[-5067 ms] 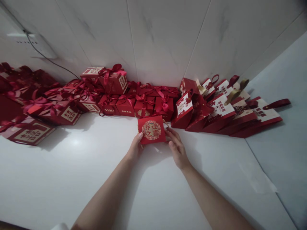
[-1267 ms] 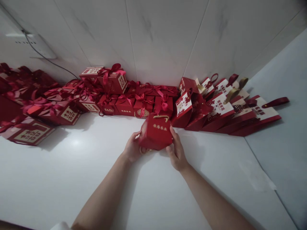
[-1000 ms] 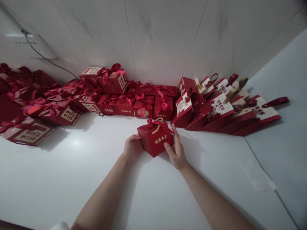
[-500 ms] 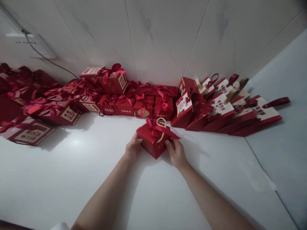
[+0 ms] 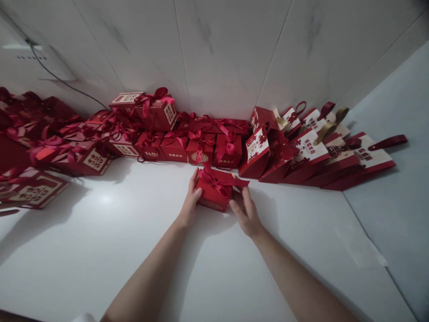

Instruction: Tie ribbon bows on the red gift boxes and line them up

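Observation:
A small red gift box [image 5: 214, 191] with a red ribbon bow on top stands on the white counter [image 5: 134, 250], just in front of a row of similar boxes. My left hand [image 5: 190, 203] presses against its left side with the fingers stretched along it. On the box's right side my right hand [image 5: 246, 212] grips with curled fingers. Both hands hold the box between them.
A row of red ribbon-tied boxes [image 5: 187, 145] lines the marble wall [image 5: 221, 53]. More red boxes [image 5: 50, 147] pile up at the left. Red-and-white gift bags [image 5: 318, 150] lean over at the right. A grey surface [image 5: 395, 201] borders the counter on the right.
The box was turned in my hands from showing its printed face to bow side up, then moved away from me toward the row. The view shifted slightly.

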`<state>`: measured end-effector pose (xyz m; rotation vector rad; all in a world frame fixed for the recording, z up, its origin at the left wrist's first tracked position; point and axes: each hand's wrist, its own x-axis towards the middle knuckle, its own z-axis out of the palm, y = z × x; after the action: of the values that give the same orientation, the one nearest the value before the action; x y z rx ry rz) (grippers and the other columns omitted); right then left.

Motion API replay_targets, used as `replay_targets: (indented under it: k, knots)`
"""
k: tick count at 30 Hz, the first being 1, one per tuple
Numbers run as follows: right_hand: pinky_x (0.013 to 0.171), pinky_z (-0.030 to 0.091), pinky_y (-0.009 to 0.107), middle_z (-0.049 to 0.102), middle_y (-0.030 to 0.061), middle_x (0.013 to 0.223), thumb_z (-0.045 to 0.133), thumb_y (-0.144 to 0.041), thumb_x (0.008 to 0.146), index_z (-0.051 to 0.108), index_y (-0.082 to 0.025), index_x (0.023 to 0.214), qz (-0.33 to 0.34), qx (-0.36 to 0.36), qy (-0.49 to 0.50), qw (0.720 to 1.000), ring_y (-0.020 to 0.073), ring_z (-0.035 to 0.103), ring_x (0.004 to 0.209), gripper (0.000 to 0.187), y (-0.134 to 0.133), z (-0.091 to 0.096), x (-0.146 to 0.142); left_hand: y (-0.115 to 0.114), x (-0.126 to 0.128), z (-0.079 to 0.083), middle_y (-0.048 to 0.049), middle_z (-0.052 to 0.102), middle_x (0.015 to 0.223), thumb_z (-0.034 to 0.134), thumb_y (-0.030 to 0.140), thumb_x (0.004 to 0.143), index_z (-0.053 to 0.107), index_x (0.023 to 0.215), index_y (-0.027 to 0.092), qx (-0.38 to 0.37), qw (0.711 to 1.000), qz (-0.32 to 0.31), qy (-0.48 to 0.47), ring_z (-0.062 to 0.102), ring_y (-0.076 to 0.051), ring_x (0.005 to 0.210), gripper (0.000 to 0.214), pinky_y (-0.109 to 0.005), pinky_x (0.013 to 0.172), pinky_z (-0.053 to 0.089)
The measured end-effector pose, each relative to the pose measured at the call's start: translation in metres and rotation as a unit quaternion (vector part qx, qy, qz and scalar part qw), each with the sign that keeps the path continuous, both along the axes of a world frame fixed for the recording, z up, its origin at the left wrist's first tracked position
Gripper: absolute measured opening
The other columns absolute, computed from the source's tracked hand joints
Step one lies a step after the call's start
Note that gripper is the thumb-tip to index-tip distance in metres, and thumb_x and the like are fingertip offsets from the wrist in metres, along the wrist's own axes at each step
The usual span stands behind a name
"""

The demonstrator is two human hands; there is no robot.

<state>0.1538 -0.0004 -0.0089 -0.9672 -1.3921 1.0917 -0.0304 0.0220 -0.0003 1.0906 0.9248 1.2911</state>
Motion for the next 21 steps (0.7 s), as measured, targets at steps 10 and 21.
replay_targets:
  k: [10, 21]
  knots:
    - [0.06, 0.045, 0.03, 0.046, -0.0049, 0.059, 0.04, -0.049, 0.097, 0.052, -0.023, 0.126, -0.178, -0.067, 0.04, 0.981, 0.016, 0.049, 0.055, 0.041, 0.004, -0.003, 0.006, 0.006, -0.007, 0.01, -0.005, 0.053, 0.134, 0.062, 0.041, 0.087, 0.062, 0.116, 0.029, 0.039, 0.962, 0.264, 0.057, 0.04, -0.025, 0.135, 0.031, -0.036, 0.112, 0.028]
    - [0.108, 0.038, 0.041, 0.049, 0.0083, 0.142, 0.05, -0.045, 0.094, 0.039, -0.026, 0.143, -0.101, -0.036, 0.02, 0.994, 0.0239, 0.048, 0.129, 0.053, 0.005, 0.005, 0.004, -0.008, 0.002, 0.019, -0.0093, 0.046, 0.148, 0.07, 0.04, 0.082, 0.042, 0.145, 0.025, -0.003, 0.996, -0.084, 0.021, 0.038, -0.032, 0.139, 0.071, -0.04, 0.114, 0.031]
